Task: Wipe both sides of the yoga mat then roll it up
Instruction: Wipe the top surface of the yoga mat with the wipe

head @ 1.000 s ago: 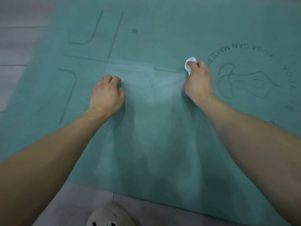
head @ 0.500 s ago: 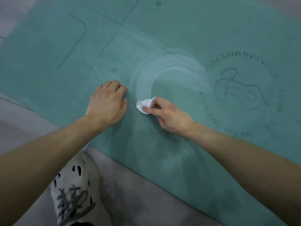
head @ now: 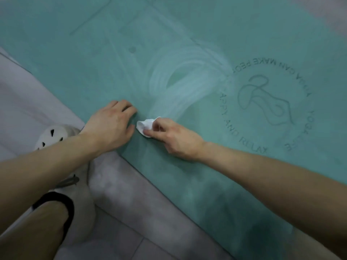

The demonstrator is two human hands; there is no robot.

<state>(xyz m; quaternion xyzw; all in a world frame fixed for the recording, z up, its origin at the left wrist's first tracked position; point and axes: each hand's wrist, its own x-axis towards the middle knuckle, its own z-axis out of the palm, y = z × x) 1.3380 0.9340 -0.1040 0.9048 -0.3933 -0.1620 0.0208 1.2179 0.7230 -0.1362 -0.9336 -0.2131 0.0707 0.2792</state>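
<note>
The mat (head: 75, 62) carries embossed lettering set in a ring around a line-drawn figure (head: 266, 102). Legible, upside down along the top: "CAN MAKE PEO"; down the left side and bottom: "APPY AND RELAX"; on the right: "YOGA". Remaining letters at lower right are too blurred to read.

Pale grey tiled floor (head: 150, 212), thin seams, soft dim light
</note>
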